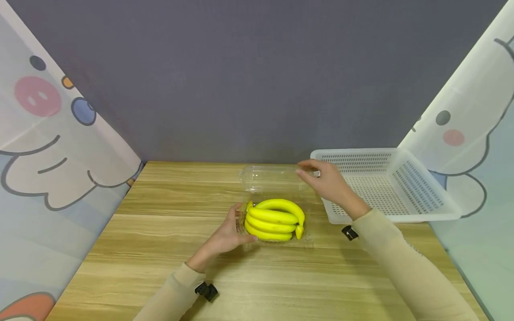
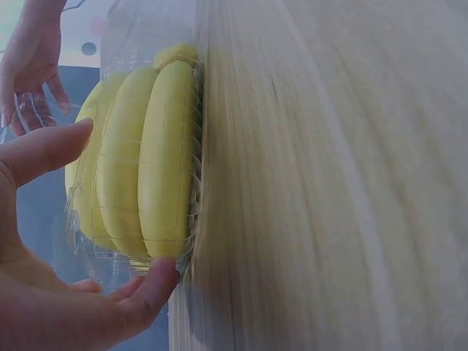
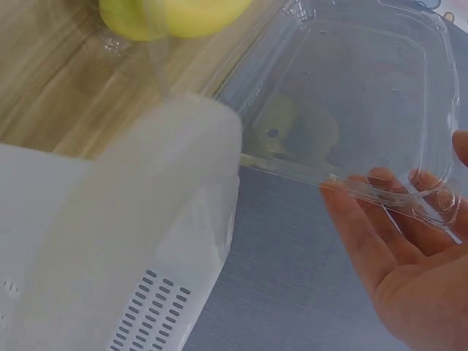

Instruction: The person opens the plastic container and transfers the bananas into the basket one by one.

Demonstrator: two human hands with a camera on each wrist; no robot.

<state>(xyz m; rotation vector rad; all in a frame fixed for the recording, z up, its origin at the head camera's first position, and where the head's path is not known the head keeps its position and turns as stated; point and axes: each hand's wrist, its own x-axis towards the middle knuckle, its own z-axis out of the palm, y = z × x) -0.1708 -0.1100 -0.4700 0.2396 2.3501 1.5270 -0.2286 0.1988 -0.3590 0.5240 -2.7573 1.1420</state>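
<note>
A clear plastic clamshell container lies open on the wooden table with a bunch of bright yellow bananas inside. Its transparent lid stands raised along the far side, hinged to the base. My left hand grips the base's left end, thumb at the near corner and fingers around the far side. With thumb and fingers, my right hand holds the lid's right corner. The left wrist view shows the bananas close up through the clear wall.
A white perforated plastic basket stands at the right, close beside my right hand and forearm. Behind the wooden table rises a dark grey panel. Cartoon-printed sheets flank both sides.
</note>
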